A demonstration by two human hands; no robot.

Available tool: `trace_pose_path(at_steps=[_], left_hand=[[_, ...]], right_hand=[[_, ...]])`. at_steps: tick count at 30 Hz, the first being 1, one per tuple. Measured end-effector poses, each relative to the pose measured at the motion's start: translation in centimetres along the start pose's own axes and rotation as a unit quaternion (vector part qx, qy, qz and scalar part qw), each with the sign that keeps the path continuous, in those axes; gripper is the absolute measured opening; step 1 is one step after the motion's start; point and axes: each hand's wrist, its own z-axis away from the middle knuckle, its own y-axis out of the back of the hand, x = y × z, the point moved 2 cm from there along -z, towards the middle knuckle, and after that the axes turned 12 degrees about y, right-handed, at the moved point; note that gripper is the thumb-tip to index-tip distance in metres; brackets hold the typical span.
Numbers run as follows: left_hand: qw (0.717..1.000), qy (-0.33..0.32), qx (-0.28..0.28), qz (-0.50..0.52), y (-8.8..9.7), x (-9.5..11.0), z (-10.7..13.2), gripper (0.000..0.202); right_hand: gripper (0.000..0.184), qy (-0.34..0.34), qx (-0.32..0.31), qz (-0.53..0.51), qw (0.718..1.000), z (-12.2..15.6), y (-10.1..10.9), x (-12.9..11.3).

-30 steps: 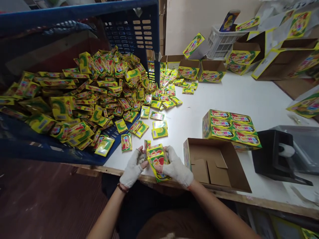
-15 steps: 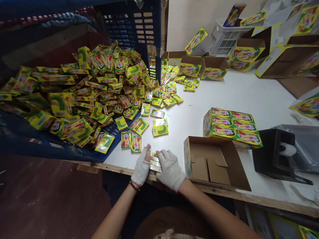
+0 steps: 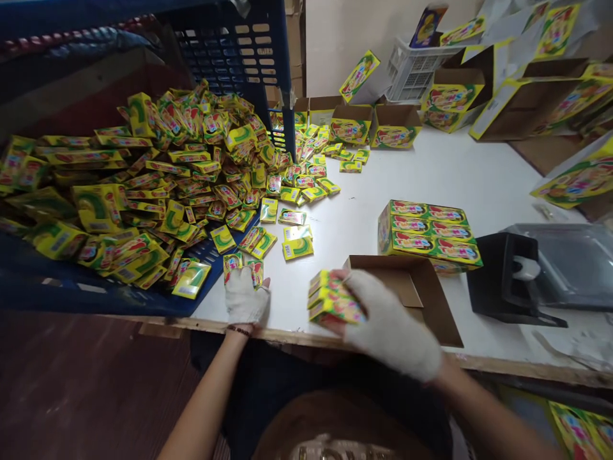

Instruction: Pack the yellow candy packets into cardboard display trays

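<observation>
Both my hands wear white gloves. My right hand (image 3: 387, 322) is closed round a stack of small yellow packets (image 3: 332, 300), held just left of an open brown carton (image 3: 416, 294) near the table's front edge. My left hand (image 3: 245, 297) rests on the white table (image 3: 460, 179) with its fingers over two loose yellow packets (image 3: 242, 263); whether it grips them I cannot tell. A big heap of the same yellow packets (image 3: 158, 172) spills out of a tipped blue crate (image 3: 105, 287) at the left.
A filled carton of packets (image 3: 428, 235) stands behind the open one. A black tape dispenser (image 3: 507, 281) sits to the right, beside a grey tray (image 3: 569, 265). Empty yellow-printed cartons (image 3: 373, 124) and a white basket (image 3: 412, 70) line the back.
My hands have parted. The right hand carried the stack of packets right toward the open carton; the left hand moved left onto loose packets by the crate.
</observation>
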Motion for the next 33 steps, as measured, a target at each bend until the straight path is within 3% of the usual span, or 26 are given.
trace_pose_path(at_steps=[3,4,6,8,10,13,16,19,22,25,30,33], left_hand=[[0.966,-0.022,0.053,-0.251,0.5,-0.7,-0.9,0.048],[0.950,-0.032,0.063,-0.303,0.4,-0.9,-1.0,0.048],[0.944,-0.047,0.076,-0.318,0.1,-1.3,-0.9,0.049],[0.957,-0.060,0.080,-0.273,-0.2,-1.7,-0.6,0.050],[0.968,-0.069,0.079,-0.228,-0.5,-1.9,-0.2,0.050],[0.996,-0.031,0.018,-0.084,-1.0,-1.9,0.8,0.058],[0.982,0.039,-0.100,0.154,-2.1,-0.6,2.7,0.070],[0.948,0.053,-0.174,0.262,-3.4,2.1,4.9,0.072],[0.928,0.041,-0.213,0.302,-4.5,4.7,6.3,0.069],[0.915,0.043,-0.239,0.323,-5.1,6.3,7.0,0.067],[0.905,0.055,-0.247,0.342,-5.0,7.2,7.3,0.067],[0.905,0.054,-0.246,0.344,-5.1,7.2,7.5,0.068]], right_hand=[[0.067,-0.133,-0.065,-0.002,0.989,0.2,5.9,4.3],[0.063,-0.180,-0.098,-0.029,0.978,0.5,6.9,6.0],[0.052,-0.246,-0.164,-0.110,0.949,1.2,7.0,8.6],[0.038,-0.260,-0.227,-0.190,0.919,1.7,5.1,9.8],[0.029,-0.217,-0.270,-0.205,0.915,1.5,2.6,9.6],[0.028,-0.134,-0.296,-0.057,0.944,0.9,0.5,8.5],[0.019,-0.133,-0.336,0.100,0.927,0.7,0.8,7.5],[0.016,-0.154,-0.364,0.165,0.904,1.0,1.9,6.6],[0.015,-0.161,-0.362,0.198,0.896,1.1,2.9,5.9],[0.016,-0.155,-0.386,0.160,0.895,0.3,3.8,5.8],[0.010,-0.148,-0.343,0.122,0.920,-2.1,5.5,7.6],[0.011,-0.170,-0.313,0.160,0.921,-2.9,4.1,9.4]])
